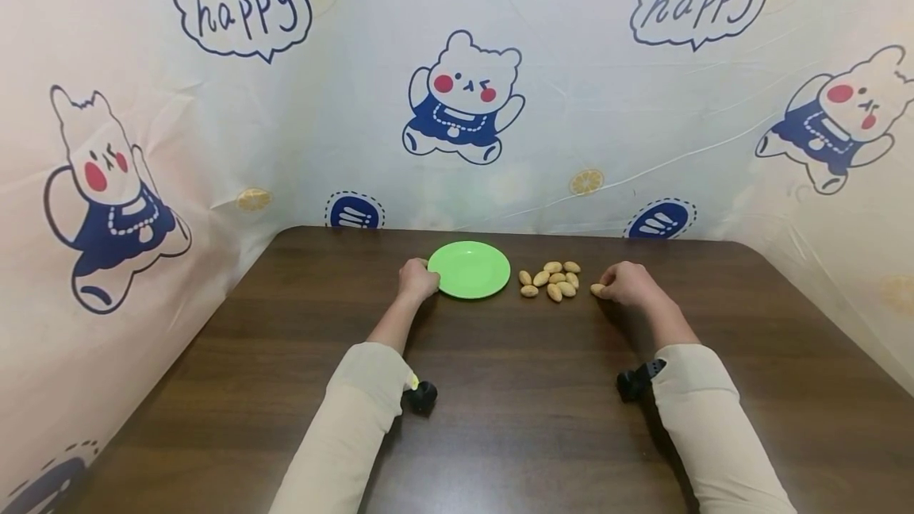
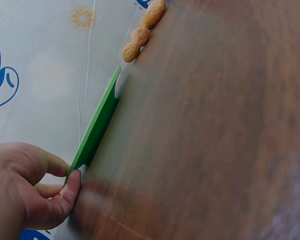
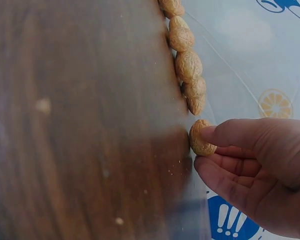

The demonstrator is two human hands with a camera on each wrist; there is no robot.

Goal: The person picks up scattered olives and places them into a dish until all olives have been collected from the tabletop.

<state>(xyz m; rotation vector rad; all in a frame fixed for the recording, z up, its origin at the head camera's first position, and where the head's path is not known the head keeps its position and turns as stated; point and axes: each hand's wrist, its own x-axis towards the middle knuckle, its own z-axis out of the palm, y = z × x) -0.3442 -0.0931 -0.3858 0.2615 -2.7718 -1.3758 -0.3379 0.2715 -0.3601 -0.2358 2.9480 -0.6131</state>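
Observation:
A round green plate point(image 1: 469, 270) is at the far middle of the table. My left hand point(image 1: 419, 280) pinches the left rim of the plate, thumb against fingers in the left wrist view. To the right of the plate lies a loose group of oval tan nuts point(image 1: 556, 278) with wrinkled shells. Just right of that group, my right hand point(image 1: 628, 285) holds one nut point(image 3: 202, 137) between thumb and fingers, close to the tabletop. In the right wrist view the other nuts point(image 3: 189, 65) line up beyond it, overlapping one another.
The brown wooden table point(image 1: 514, 435) reaches back to a pale printed curtain point(image 1: 571, 125) with cartoon figures, which also hangs along both sides. A small black camera point(image 1: 421, 397) sits at the left wrist and another black camera point(image 1: 631, 384) at the right.

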